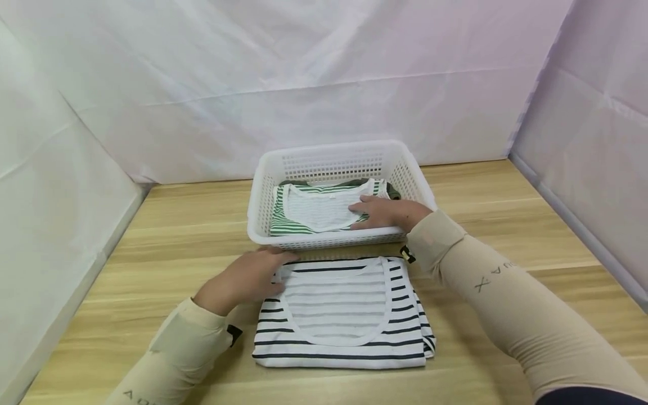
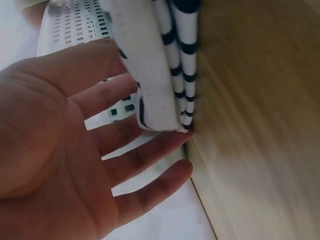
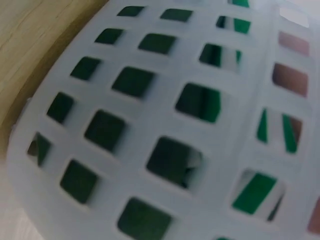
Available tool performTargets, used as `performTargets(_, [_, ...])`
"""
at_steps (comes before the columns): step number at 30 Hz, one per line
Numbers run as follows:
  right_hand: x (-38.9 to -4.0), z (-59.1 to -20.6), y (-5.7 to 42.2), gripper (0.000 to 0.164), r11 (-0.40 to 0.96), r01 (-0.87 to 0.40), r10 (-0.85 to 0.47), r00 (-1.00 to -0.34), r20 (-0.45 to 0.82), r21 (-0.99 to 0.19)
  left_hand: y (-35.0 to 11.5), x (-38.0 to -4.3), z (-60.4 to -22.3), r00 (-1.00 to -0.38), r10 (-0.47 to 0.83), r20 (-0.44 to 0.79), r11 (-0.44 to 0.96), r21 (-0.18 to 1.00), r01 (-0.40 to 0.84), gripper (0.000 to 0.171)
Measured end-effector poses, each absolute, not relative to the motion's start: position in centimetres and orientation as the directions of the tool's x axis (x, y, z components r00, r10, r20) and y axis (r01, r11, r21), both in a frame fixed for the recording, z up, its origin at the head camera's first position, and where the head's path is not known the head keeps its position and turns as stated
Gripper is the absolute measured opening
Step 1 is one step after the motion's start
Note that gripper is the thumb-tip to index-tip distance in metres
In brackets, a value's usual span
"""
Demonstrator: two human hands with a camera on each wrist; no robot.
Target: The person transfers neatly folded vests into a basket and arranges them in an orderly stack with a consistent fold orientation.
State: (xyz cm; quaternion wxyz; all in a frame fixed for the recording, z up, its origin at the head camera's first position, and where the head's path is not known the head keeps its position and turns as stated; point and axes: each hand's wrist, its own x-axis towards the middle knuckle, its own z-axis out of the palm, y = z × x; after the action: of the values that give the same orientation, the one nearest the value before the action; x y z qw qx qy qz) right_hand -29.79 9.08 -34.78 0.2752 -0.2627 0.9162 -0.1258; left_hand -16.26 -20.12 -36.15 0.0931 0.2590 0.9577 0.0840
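Observation:
A folded white shirt with black stripes (image 1: 336,355) lies on the table in front of the white basket. My left hand (image 1: 248,281) is at its upper left corner; in the left wrist view the fingers (image 2: 145,150) are spread and nearly straight beside the folded edge, some seeming to touch it. Inside the basket (image 1: 255,208) lies a folded green-and-white striped shirt (image 1: 314,211), with dark green cloth (image 1: 349,183) beneath it. My right hand (image 1: 382,212) reaches over the basket's front right and rests on the green-striped shirt with fingers extended.
The right wrist view is mostly filled by the basket's perforated wall (image 3: 135,117), with dark green and striped cloth behind its holes. White sheeting (image 1: 324,112) encloses the wooden table (image 1: 187,225) at the back and both sides.

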Motion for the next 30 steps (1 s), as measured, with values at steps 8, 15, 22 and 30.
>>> performTargets(8, [-28.8, -34.5, 9.3, 0.047, 0.76, -0.488, -0.594, -0.789, -0.155, -0.43, -20.8, -15.5, -37.3, -0.842, 0.536, -0.06, 0.822, 0.263, 0.505, 0.054])
performTargets(15, [-24.8, -32.7, 9.5, 0.029, 0.635, -0.686, -0.623, -0.727, 0.288, -0.355, -20.8, -15.2, -37.4, -0.862, 0.5, -0.088, 0.845, 0.269, 0.463, 0.053])
performTargets(22, [-17.8, -32.2, 10.6, 0.018, 0.254, -0.863, -0.695, -0.478, 0.538, -0.437, -21.1, -15.9, -36.3, -0.859, 0.499, -0.111, 0.854, 0.231, 0.466, 0.055])
performTargets(30, [-16.8, -33.6, 12.3, 0.028, 0.493, -0.65, -0.816, -0.576, -0.05, -0.578, -21.3, -15.7, -35.7, -0.87, 0.47, -0.148, 0.872, 0.229, 0.432, 0.063])
